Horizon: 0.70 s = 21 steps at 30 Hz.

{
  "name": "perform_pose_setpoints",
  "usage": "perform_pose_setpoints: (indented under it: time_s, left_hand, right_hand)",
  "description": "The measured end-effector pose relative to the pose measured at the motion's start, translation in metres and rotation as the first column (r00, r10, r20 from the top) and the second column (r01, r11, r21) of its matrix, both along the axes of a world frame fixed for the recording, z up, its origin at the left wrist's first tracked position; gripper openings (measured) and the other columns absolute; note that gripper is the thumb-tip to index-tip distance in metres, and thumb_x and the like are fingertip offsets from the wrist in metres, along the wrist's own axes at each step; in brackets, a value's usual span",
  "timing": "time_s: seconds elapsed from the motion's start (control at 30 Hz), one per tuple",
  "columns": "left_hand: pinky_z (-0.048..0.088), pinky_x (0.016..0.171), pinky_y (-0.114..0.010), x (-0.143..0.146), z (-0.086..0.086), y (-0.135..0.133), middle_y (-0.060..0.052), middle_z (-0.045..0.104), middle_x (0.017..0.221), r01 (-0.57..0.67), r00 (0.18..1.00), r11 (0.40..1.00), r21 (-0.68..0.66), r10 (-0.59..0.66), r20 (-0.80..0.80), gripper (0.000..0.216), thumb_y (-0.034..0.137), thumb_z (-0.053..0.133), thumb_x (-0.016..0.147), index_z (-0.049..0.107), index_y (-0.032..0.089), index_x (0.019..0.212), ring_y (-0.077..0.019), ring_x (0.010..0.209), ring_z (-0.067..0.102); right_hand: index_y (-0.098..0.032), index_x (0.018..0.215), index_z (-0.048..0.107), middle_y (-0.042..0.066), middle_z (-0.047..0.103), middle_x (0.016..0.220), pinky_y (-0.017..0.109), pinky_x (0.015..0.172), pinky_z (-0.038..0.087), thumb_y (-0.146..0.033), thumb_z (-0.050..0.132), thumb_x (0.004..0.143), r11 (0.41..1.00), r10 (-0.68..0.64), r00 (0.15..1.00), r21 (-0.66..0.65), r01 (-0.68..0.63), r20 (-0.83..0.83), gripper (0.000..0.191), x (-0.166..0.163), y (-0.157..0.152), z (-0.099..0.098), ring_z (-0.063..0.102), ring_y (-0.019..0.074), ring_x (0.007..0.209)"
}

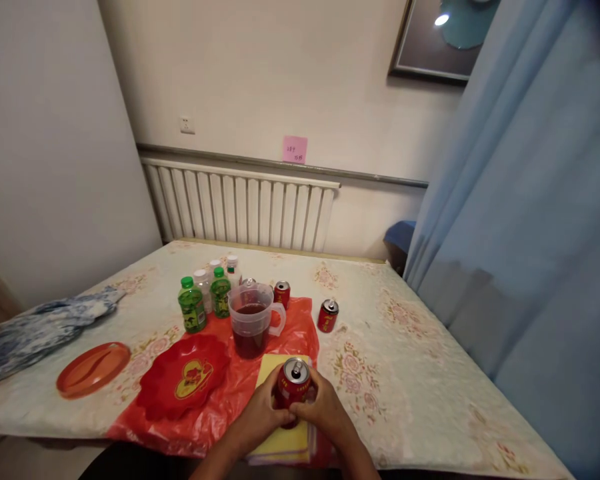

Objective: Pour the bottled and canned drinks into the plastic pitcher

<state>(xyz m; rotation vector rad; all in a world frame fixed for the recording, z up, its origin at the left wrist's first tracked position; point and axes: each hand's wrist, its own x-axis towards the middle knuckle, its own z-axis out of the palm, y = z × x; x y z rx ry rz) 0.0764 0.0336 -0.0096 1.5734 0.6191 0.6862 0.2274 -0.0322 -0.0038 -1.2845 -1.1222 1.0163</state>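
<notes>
Both hands are wrapped round one red drink can [294, 381] near the table's front edge. Its silver top faces up and the opening in it looks dark. My left hand [266, 408] grips the can's left side, and my right hand [326, 408] grips its right side. Beneath it lies a yellow cloth or paper [280, 443]. Just beyond stands a clear plastic jug [253, 320] with dark brown liquid in it. A second red can [327, 316] stands upright to the right of the jug, and another red can [282, 293] is behind it.
A red scalloped tray [155, 377] and an orange-red lid [93, 370] lie to the left. Green-capped bottles [193, 307] and white-capped bottles [203, 290] stand behind. A red plastic sheet [300, 330] covers part of the flowered tablecloth [425, 393]. A blue curtain [530, 200] hangs at right.
</notes>
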Motion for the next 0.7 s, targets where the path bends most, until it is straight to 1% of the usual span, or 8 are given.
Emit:
perform_pose_setpoints:
  time_s: [0.07, 0.13, 0.23, 0.33, 0.43, 0.53, 0.6, 0.7]
  left_hand:
    - [0.043, 0.108, -0.042, 0.007, -0.008, 0.004, -0.006, 0.064, 0.130, 0.033, 0.999, 0.999, 0.035, -0.032, -0.018, 0.079, 0.012, 0.070, 0.058, 0.051, 0.023, 0.134, -0.0280, 0.120, 0.059]
    - [0.044, 0.107, -0.044, 0.012, -0.021, 0.011, -0.010, 0.062, 0.133, 0.023, 0.997, 0.996, 0.088, -0.016, -0.075, 0.081, 0.016, 0.073, 0.059, 0.049, 0.021, 0.137, -0.0298, 0.121, 0.058]
    - [0.041, 0.110, -0.048, 0.014, -0.048, 0.024, -0.015, 0.060, 0.134, -0.096, 0.966, 0.953, 0.289, 0.159, -0.204, 0.070, 0.029, 0.073, 0.068, 0.053, 0.018, 0.134, -0.0328, 0.126, 0.054]
    - [0.035, 0.115, -0.051, 0.013, -0.078, 0.035, -0.011, 0.062, 0.133, -0.130, 0.906, 0.834, 0.536, 0.319, -0.277, 0.046, 0.039, 0.062, 0.082, 0.060, 0.024, 0.126, -0.0315, 0.130, 0.051]
    - [0.035, 0.114, -0.054, 0.011, -0.104, 0.040, -0.012, 0.061, 0.135, -0.095, 0.839, 0.746, 0.659, 0.417, -0.350, 0.040, 0.035, 0.059, 0.084, 0.063, 0.024, 0.123, -0.0347, 0.131, 0.050]
    - [0.039, 0.112, -0.052, 0.010, -0.125, 0.041, -0.010, 0.062, 0.134, -0.038, 0.788, 0.654, 0.756, 0.485, -0.380, 0.034, 0.031, 0.056, 0.087, 0.065, 0.026, 0.120, -0.0331, 0.130, 0.052]
    - [0.043, 0.109, -0.049, 0.009, -0.136, 0.043, -0.009, 0.065, 0.131, -0.020, 0.774, 0.558, 0.829, 0.534, -0.340, 0.031, 0.030, 0.055, 0.089, 0.065, 0.026, 0.118, -0.0306, 0.126, 0.056]
    - [0.051, 0.100, -0.047, 0.007, -0.146, 0.046, -0.009, 0.069, 0.125, -0.017, 0.782, 0.375, 0.927, 0.583, -0.222, 0.028, 0.030, 0.053, 0.091, 0.066, 0.023, 0.115, -0.0281, 0.117, 0.062]
  right_hand:
    - [-0.021, 0.113, 0.065, 0.004, 0.074, 0.107, 0.040, 0.091, 0.054, -0.008, 0.069, 0.053, 0.999, -0.042, 0.999, 0.012, 0.043, -0.027, 0.061, 0.005, -0.001, -0.004, 0.069, 0.0282, 0.101]
    - [-0.020, 0.112, 0.065, 0.005, 0.074, 0.107, 0.041, 0.091, 0.054, -0.010, 0.069, 0.053, 0.994, -0.101, 0.993, 0.023, 0.103, -0.056, 0.060, 0.015, -0.001, -0.010, 0.069, 0.0282, 0.100]
    - [-0.019, 0.112, 0.065, 0.006, 0.075, 0.102, 0.042, 0.085, 0.056, -0.014, 0.072, 0.055, 0.973, -0.232, 0.972, -0.005, 0.232, -0.035, 0.058, 0.039, 0.001, -0.021, 0.071, 0.0285, 0.092]
    - [-0.017, 0.108, 0.067, 0.007, 0.076, 0.098, 0.041, 0.082, 0.057, -0.020, 0.075, 0.054, 0.920, -0.392, 0.920, 0.001, 0.392, 0.002, 0.054, 0.071, 0.005, -0.033, 0.072, 0.0284, 0.087]
    - [-0.017, 0.103, 0.069, 0.007, 0.076, 0.097, 0.040, 0.081, 0.056, -0.026, 0.079, 0.052, 0.815, -0.580, 0.813, 0.049, 0.578, 0.048, 0.053, 0.105, 0.011, -0.043, 0.071, 0.0280, 0.086]
    - [-0.016, 0.099, 0.070, 0.008, 0.076, 0.091, 0.039, 0.077, 0.056, -0.034, 0.080, 0.052, 0.702, -0.712, 0.689, 0.092, 0.706, 0.136, 0.052, 0.136, 0.021, -0.051, 0.071, 0.0277, 0.080]
    - [-0.016, 0.099, 0.069, 0.008, 0.076, 0.092, 0.039, 0.076, 0.056, -0.037, 0.079, 0.053, 0.664, -0.746, 0.644, 0.109, 0.740, 0.170, 0.052, 0.154, 0.028, -0.056, 0.070, 0.0279, 0.081]
    - [-0.016, 0.101, 0.068, 0.009, 0.075, 0.094, 0.039, 0.080, 0.055, -0.039, 0.077, 0.054, 0.637, -0.767, 0.613, 0.116, 0.762, 0.187, 0.053, 0.176, 0.043, -0.062, 0.069, 0.0292, 0.086]
